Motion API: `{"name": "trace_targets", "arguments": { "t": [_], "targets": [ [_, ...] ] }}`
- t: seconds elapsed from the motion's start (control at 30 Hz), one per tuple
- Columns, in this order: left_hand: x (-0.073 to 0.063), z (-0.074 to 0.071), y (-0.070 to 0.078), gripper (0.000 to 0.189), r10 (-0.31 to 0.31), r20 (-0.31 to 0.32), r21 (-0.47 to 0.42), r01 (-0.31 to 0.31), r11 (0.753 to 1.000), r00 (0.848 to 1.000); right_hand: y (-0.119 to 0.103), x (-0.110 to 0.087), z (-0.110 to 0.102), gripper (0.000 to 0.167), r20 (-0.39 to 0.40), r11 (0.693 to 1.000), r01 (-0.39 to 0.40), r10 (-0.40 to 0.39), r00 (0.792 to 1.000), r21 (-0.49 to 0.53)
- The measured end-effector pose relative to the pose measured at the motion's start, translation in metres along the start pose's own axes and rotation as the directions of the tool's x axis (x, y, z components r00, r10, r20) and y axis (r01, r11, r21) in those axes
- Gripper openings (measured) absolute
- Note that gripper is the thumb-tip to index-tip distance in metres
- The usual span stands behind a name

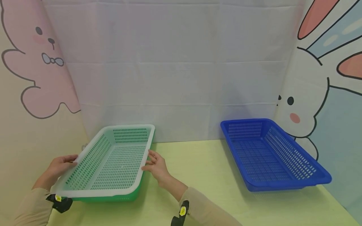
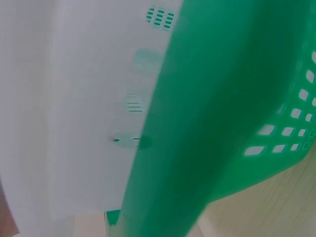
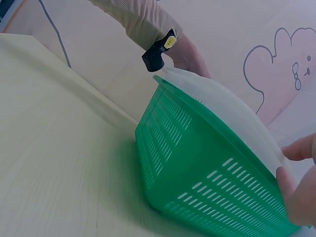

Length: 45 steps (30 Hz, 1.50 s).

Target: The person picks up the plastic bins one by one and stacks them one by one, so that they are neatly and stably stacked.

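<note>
A white plastic basket (image 1: 118,164) with slotted sides and bottom sits nested in a green basket (image 1: 118,198) at the left of the table. Its rim stands a little above the green rim in the right wrist view. My left hand (image 1: 57,168) holds the white rim on the left side, fingers over the edge. On the opposite side my right hand (image 1: 158,168) grips the rim with thumb and fingers. Close up in the left wrist view are the white rim (image 2: 89,98) and the green wall (image 2: 212,98); the left fingers are hidden there.
A blue slotted basket (image 1: 257,157) stands at the right of the pale yellow-green table (image 1: 195,175). Behind the table hangs a white creased sheet (image 1: 175,72). Walls with cartoon animals close off the left and right sides.
</note>
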<state>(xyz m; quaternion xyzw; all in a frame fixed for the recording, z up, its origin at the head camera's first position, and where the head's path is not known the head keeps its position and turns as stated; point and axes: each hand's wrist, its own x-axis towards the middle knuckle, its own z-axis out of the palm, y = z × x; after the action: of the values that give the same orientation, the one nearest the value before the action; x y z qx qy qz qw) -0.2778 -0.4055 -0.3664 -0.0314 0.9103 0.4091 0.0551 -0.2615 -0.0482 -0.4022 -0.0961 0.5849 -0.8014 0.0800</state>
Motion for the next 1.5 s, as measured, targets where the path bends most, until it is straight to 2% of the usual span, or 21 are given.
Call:
{"name": "trace_targets", "arguments": {
  "t": [0.1,0.23,0.3,0.37,0.5,0.63,0.7,0.77,0.87,0.93,1.03,1.2,1.33,1.5],
  "targets": [
    [-0.001,-0.002,0.000,0.055,0.009,-0.012,0.048,-0.008,0.999,1.000,-0.003,-0.002,-0.001,0.065,-0.011,0.996,0.018,-0.019,1.000,-0.085],
    [-0.005,-0.010,0.002,0.057,0.060,-0.030,0.149,-0.055,0.987,0.998,-0.008,-0.005,-0.006,0.058,-0.029,0.971,0.073,-0.082,0.996,-0.230],
    [-0.008,-0.014,0.004,0.059,0.079,-0.039,0.193,-0.070,0.979,0.996,-0.010,-0.005,-0.009,0.054,-0.036,0.961,0.093,-0.106,0.994,-0.260],
    [-0.011,-0.018,0.005,0.060,0.088,-0.031,0.206,-0.079,0.975,0.996,-0.009,-0.005,-0.012,0.054,-0.042,0.965,0.093,-0.107,0.993,-0.245],
    [-0.011,-0.022,-0.001,0.057,0.070,0.000,0.161,-0.069,0.985,0.998,-0.004,-0.005,-0.017,0.056,-0.045,0.980,0.042,-0.052,0.998,-0.193],
    [-0.003,-0.022,-0.019,0.056,0.032,0.046,0.106,-0.036,0.994,0.998,0.002,-0.005,-0.018,0.056,-0.017,0.990,-0.018,0.016,1.000,-0.137],
    [0.002,-0.021,-0.029,0.067,0.021,0.077,0.094,-0.028,0.995,0.997,0.005,-0.004,-0.018,0.057,0.004,0.992,-0.045,0.046,0.999,-0.117],
    [0.006,-0.019,-0.038,0.066,-0.020,0.065,0.096,0.014,0.995,0.998,0.008,-0.003,-0.018,0.059,0.028,0.993,-0.065,0.068,0.997,-0.100],
    [0.007,-0.017,-0.042,0.073,-0.057,0.086,0.057,0.052,0.997,0.995,0.010,-0.002,-0.018,0.061,0.049,0.993,-0.083,0.087,0.995,-0.084],
    [0.004,-0.015,-0.038,0.072,-0.078,0.097,0.036,0.075,0.997,0.992,0.011,-0.001,-0.016,0.062,0.057,0.994,-0.094,0.098,0.994,-0.063],
    [-0.004,-0.013,-0.026,0.072,-0.055,0.147,0.029,0.052,0.998,0.988,0.013,-0.001,-0.013,0.063,0.060,0.993,-0.112,0.115,0.992,-0.044],
    [-0.012,-0.008,-0.012,0.064,-0.065,0.134,0.035,0.061,0.997,0.989,0.012,-0.002,-0.004,0.063,0.054,0.990,-0.128,0.131,0.990,-0.052],
    [-0.014,-0.007,-0.009,0.064,-0.061,0.119,0.029,0.058,0.998,0.991,0.011,-0.003,0.000,0.063,0.041,0.989,-0.133,0.135,0.990,-0.063],
    [-0.015,-0.005,-0.007,0.063,-0.036,0.108,0.068,0.028,0.997,0.993,0.007,-0.005,-0.001,0.064,0.038,0.988,-0.145,0.147,0.988,-0.057]
  ]
}}
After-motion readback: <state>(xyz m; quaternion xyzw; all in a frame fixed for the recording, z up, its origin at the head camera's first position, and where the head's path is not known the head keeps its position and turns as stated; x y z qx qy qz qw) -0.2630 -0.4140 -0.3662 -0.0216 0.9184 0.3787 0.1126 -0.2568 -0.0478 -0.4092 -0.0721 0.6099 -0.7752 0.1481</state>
